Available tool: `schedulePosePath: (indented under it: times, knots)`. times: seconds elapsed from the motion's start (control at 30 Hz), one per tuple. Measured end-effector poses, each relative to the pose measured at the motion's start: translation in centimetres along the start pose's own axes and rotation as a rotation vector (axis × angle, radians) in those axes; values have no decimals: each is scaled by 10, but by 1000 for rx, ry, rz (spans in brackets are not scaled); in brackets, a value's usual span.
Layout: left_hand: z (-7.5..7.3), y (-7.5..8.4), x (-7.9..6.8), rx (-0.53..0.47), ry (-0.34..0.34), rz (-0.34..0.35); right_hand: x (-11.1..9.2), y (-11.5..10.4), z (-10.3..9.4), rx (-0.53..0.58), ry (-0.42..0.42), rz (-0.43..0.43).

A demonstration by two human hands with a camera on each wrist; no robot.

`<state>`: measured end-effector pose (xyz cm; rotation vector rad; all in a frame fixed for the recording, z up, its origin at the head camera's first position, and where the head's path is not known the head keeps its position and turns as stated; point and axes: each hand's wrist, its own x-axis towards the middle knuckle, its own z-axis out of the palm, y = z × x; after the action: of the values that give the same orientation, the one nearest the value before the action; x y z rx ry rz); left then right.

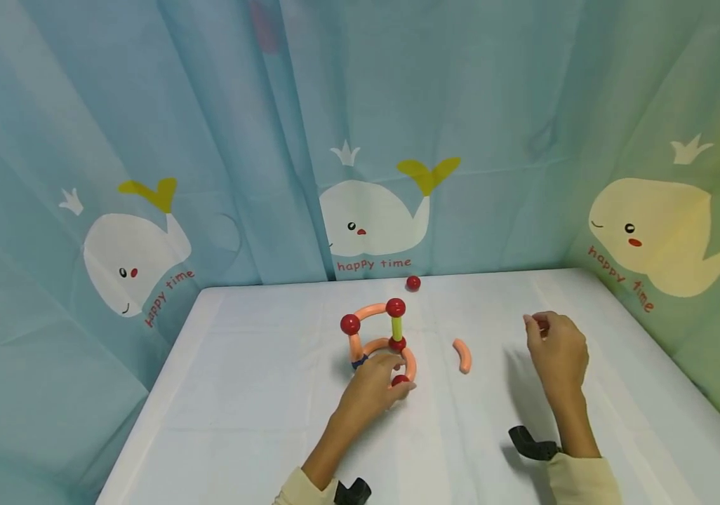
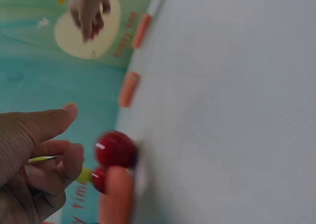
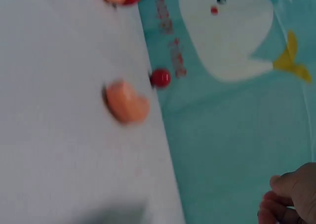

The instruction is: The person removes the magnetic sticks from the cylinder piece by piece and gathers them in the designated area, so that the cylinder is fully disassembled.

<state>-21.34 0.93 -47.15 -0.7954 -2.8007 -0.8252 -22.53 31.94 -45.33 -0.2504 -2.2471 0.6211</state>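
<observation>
In the head view, a toy frame of red balls (image 1: pixel 396 307), curved orange rods (image 1: pixel 370 311) and a yellow-green rod (image 1: pixel 397 328) stands mid-table. My left hand (image 1: pixel 369 386) is at its near side, thumb and fingers apart around a near red ball (image 1: pixel 401 381). In the left wrist view that ball (image 2: pixel 116 149) shows just beyond the spread thumb and bent fingers. A dark blue piece (image 1: pixel 358 362) is partly hidden by this hand. My right hand (image 1: pixel 558 354) is raised at the right, thumb against curled fingers; I cannot tell whether the dark red between them is a held thing.
A loose curved orange rod (image 1: pixel 463 356) lies between the frame and my right hand. Near the back edge sits a loose red ball (image 1: pixel 413 283). The white table (image 1: pixel 240 393) meets a blue whale-print curtain (image 1: pixel 252 210) behind and at both sides.
</observation>
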Motion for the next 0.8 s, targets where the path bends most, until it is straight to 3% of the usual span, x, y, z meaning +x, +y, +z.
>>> schedulePosePath:
  times: [0.1, 0.23, 0.37, 0.5, 0.63, 0.8]
  knots:
    - [-14, 9, 0, 13, 97, 98, -7, -28, 9, 64, 10, -185]
    - [-34, 13, -2, -31, 277, 201, -22, -66, 23, 117, -113, -325]
    - [-56, 6, -3, -54, 464, 200, -42, -98, 35, 140, -328, -310]
    - [-72, -12, -3, -80, 611, 110, -61, -117, 46, 181, -511, -235]
    - [-77, -34, 0, -173, 628, 3, -75, -123, 53, 185, -605, -160]
    - [-75, -53, 0, -315, 528, -49, -88, -126, 60, 112, -717, -110]
